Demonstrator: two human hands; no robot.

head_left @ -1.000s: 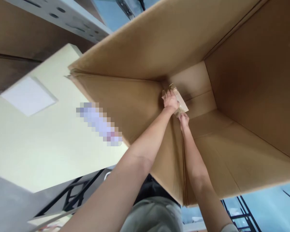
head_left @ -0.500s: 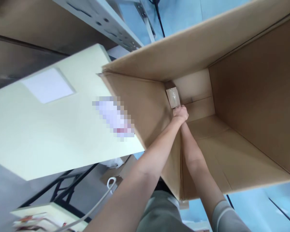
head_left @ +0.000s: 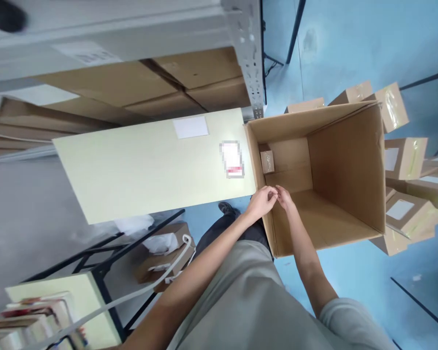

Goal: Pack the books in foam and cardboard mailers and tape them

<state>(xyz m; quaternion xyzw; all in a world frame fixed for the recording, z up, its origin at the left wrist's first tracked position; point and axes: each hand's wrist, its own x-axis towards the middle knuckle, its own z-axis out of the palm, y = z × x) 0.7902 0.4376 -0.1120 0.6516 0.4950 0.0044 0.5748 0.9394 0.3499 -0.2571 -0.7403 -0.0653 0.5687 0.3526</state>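
A large open cardboard box (head_left: pixel 345 170) stands in front of me, its flaps out of sight. Deep inside, a small taped carton (head_left: pixel 266 162) rests in the far left corner. My left hand (head_left: pixel 262 201) is over the near left rim, its fingers loosely curled with a gap inside and nothing visible in it. Close beside it, my right hand (head_left: pixel 283 197) is over the box opening, fingers apart and holding nothing that I can see. The fingertips of both hands nearly meet, and neither hand touches the small carton.
A pale table (head_left: pixel 149 165) adjoins the box on the left, with a white sheet (head_left: pixel 191 127) and a blurred-out item on it. Behind is a metal rack (head_left: pixel 248 58) with cartons. Several taped cartons (head_left: pixel 405 158) lie to the right. Books (head_left: pixel 40 321) are at lower left.
Both hands have drawn back from the small carton, up toward the near rim, and parted slightly. The small carton stays in its corner. My view has pulled back, showing more surroundings.
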